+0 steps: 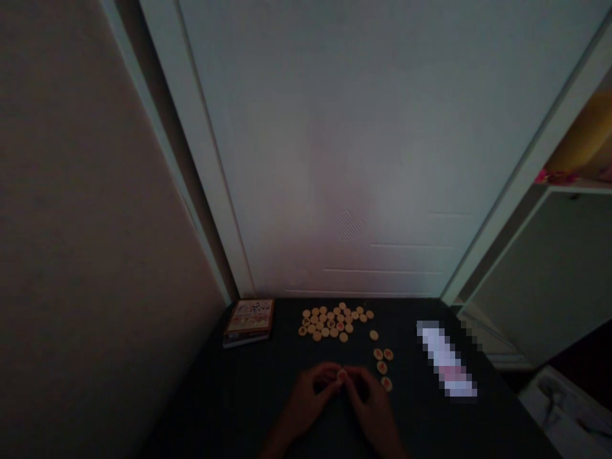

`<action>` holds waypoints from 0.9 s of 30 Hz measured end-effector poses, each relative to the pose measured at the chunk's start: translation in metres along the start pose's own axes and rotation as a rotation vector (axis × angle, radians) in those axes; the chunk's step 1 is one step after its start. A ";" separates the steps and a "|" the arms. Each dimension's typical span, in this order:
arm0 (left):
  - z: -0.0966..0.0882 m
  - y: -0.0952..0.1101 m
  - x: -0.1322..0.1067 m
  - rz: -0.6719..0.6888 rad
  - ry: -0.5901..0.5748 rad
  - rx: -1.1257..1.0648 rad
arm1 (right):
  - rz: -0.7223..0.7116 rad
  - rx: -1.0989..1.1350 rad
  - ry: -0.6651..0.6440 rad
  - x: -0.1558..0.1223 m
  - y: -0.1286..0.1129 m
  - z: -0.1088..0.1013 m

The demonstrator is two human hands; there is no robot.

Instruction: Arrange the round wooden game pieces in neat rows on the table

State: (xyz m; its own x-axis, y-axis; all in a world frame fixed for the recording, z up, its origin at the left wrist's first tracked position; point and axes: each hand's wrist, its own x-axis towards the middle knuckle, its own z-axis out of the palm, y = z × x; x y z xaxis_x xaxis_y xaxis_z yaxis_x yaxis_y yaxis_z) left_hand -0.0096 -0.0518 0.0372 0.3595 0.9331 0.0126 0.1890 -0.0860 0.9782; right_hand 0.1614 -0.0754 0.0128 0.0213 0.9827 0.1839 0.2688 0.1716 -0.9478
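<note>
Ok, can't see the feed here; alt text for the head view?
The left hand and right hand pinch a small round piece between their fingertips over a dark table. Beyond lies a cluster of tan discs, with four red-marked discs to its near right; a box lies at left, a pixelated bright strip at right.

Both hands (308, 394) partly hide the disc (341, 376), its marking blurred.

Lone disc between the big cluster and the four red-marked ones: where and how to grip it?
Probably pinch the lone disc by its left and right edges, from above: it lies flat, with bare table on both sides.
</note>
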 end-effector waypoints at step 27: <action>0.003 -0.005 -0.001 0.016 0.040 0.096 | 0.015 0.049 -0.015 -0.002 0.000 -0.004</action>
State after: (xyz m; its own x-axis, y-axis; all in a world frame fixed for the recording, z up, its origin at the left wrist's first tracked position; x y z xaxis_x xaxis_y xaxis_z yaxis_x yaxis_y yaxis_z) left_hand -0.0085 -0.0532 0.0322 0.3265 0.9444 0.0379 0.2711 -0.1320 0.9535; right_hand 0.1649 -0.0772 0.0139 0.0102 0.9861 0.1657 0.2213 0.1594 -0.9621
